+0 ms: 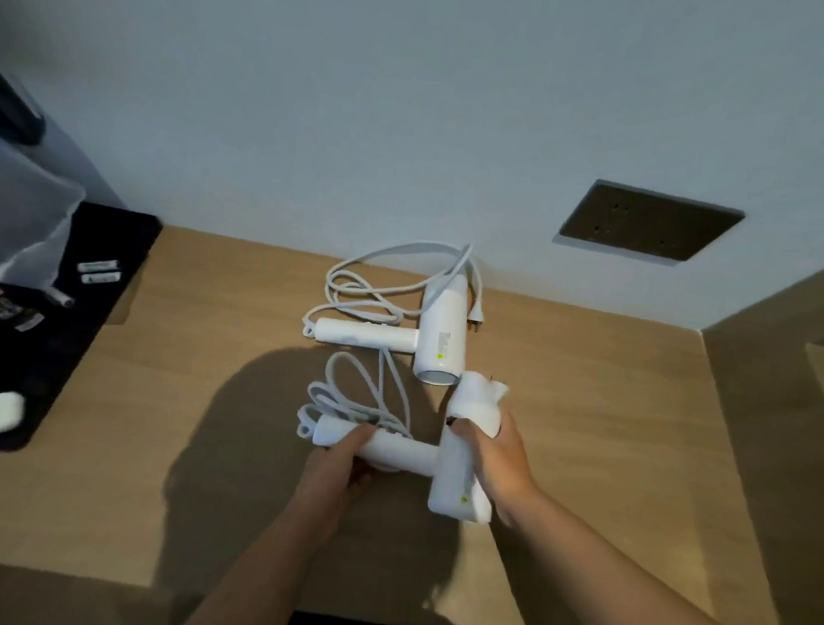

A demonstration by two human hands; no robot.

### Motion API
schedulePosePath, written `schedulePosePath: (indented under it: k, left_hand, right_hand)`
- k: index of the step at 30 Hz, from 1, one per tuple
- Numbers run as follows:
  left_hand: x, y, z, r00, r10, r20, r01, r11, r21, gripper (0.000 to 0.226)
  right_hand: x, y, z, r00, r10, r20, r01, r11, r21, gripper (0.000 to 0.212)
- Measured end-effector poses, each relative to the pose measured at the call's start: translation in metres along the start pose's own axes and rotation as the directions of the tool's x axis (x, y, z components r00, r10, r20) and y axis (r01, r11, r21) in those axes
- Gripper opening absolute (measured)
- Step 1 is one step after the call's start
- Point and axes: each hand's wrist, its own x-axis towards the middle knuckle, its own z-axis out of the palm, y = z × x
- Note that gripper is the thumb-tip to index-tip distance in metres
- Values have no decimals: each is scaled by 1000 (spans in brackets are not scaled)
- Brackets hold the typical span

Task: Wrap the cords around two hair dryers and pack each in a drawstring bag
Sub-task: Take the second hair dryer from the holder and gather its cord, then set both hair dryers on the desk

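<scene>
Two white hair dryers are on the wooden counter [608, 415]. The far hair dryer [440, 334] lies near the wall, its handle pointing left and its cord [378, 282] in loose loops behind it. I hold the near hair dryer [455, 475] just above the counter. My left hand [339, 469] grips its handle. My right hand [500, 462] grips its barrel and also holds something white, bunched near the nozzle, which I cannot identify. The near cord [359, 395] lies in loose loops beyond the handle.
A black mat [94, 308] at the left carries small white tubes and other items. A clear plastic container [22, 210] stands at the far left. A dark socket plate [647, 223] sits in the white wall. A wooden side panel [772, 446] bounds the counter on the right.
</scene>
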Motion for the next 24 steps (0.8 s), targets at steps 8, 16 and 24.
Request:
schedulePosePath:
  k: [8, 16, 24]
  left_hand:
    - [0, 15, -53, 843, 376, 385, -512, 340, 789, 8]
    - [29, 8, -80, 288, 702, 651, -780, -223, 585, 26]
    - [75, 11, -81, 80, 523, 849, -764, -515, 389, 54]
  right_hand:
    - [-15, -3, 19, 995, -7, -97, 11, 999, 35, 42]
    - [-14, 10, 28, 990, -47, -133, 68, 985, 157, 29]
    - [-4, 43, 23, 957, -243, -158, 275, 935, 224, 69]
